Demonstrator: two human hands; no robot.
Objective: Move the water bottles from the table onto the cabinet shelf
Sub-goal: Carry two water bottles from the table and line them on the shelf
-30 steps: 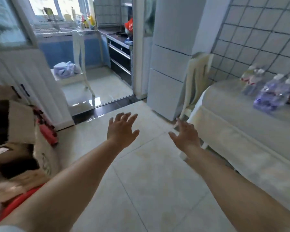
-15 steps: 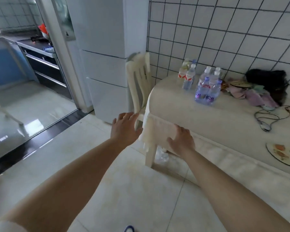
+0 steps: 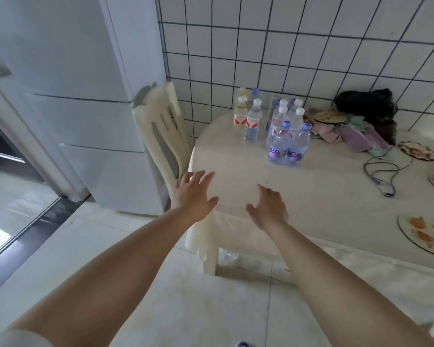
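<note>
From my feed, the biggest thing is the white refrigerator (image 3: pixel 73 96) filling the nine-to-eleven o'clock side, with a cream plastic chair (image 3: pixel 164 136) tucked just beside it. The cloth-covered table (image 3: pixel 323 191) spreads from centre out to three o'clock, against the tiled wall (image 3: pixel 286 46) at twelve.

I see both arms reaching forward from six o'clock. My left hand (image 3: pixel 193 194) hangs over the table's near-left edge, fingers spread and released, grasping nothing. My right hand (image 3: pixel 267 209) is just beside it, toward the table's near edge, fingers loosely extended, also empty. Neither touches a bottle.

The water bottles (image 3: pixel 283 128) stand upright in a cluster at the table's far side, about one o'clock from my hands and well apart from them; the two nearest have blue caps and purple labels, the ones behind white caps, and a few with red-and-white labels stand to their left.

At two o'clock lies a heap of clothes (image 3: pixel 356 131), then a dark cable (image 3: pixel 381 174), and patterned round mats (image 3: pixel 421 234) at three.
</note>
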